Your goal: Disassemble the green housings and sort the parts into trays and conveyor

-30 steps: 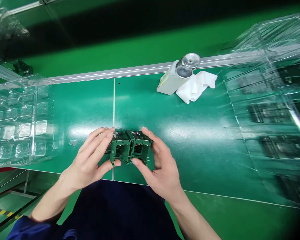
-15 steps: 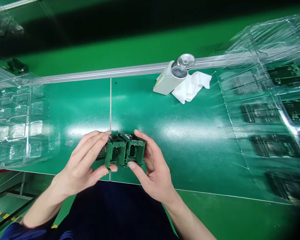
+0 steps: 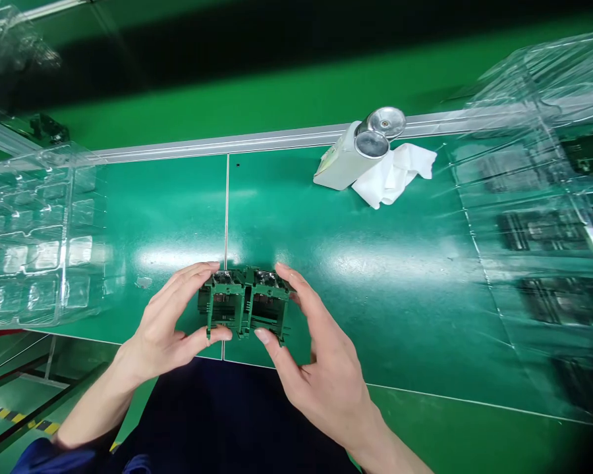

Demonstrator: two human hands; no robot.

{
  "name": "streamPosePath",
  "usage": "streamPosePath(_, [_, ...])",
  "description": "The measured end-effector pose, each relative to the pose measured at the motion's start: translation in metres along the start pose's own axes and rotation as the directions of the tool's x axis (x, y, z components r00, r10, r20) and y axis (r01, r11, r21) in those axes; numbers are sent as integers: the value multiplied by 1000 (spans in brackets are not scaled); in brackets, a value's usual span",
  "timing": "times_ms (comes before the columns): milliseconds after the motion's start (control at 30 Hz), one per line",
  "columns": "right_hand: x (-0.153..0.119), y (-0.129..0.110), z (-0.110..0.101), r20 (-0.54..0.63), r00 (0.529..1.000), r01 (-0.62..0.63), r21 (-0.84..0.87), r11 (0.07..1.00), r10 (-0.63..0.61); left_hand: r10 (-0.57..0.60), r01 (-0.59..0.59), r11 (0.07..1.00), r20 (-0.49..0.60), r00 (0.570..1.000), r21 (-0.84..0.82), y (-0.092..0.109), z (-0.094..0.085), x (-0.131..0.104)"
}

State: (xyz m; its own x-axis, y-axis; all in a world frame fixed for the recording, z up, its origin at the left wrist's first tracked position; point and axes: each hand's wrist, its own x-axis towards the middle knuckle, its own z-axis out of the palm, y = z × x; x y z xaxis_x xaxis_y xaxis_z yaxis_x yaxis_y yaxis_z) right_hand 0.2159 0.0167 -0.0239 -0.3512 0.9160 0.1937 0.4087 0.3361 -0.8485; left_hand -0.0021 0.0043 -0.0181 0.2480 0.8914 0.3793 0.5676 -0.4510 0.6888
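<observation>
Two green plastic frame-like housings with dark metal parts inside are held side by side above the near edge of the bench. My left hand [image 3: 170,329] grips the left housing [image 3: 225,296], fingers over its far side and thumb along its near lower edge. Around the right housing [image 3: 267,299] my right hand [image 3: 321,342] is closed the same way, with the thumb at the near edge. The two housings stand against each other; whether they are joined I cannot tell. My fingers partly hide their outer sides.
On the green bench [image 3: 168,204] stand a pale box-like container [image 3: 338,161] with round metal tops beside it and a crumpled white tissue [image 3: 395,174]. Clear plastic trays [image 3: 39,250] are stacked at left. At right, another clear tray [image 3: 479,243] holds several dark green parts.
The housings have tilted, so more of their tops and inner metal parts show. My right hand has shifted slightly right along with the whole view. Both hands keep their hold.
</observation>
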Motion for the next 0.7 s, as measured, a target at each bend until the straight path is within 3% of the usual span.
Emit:
streamPosePath(400, [2,-6,-8,87,991,-93,-59,994,98,-144,145,989,48,988,-20,3,-3,-4])
streamPosePath(567, [-2,0,-10,119,979,-155,-102,983,166,-323,328,943,87,942,-52,5,-6,-11])
streamPosePath(700, [-4,0,-12,116,981,-141,-112,984,154,-390,398,916,122,913,-47,8,-9,-13])
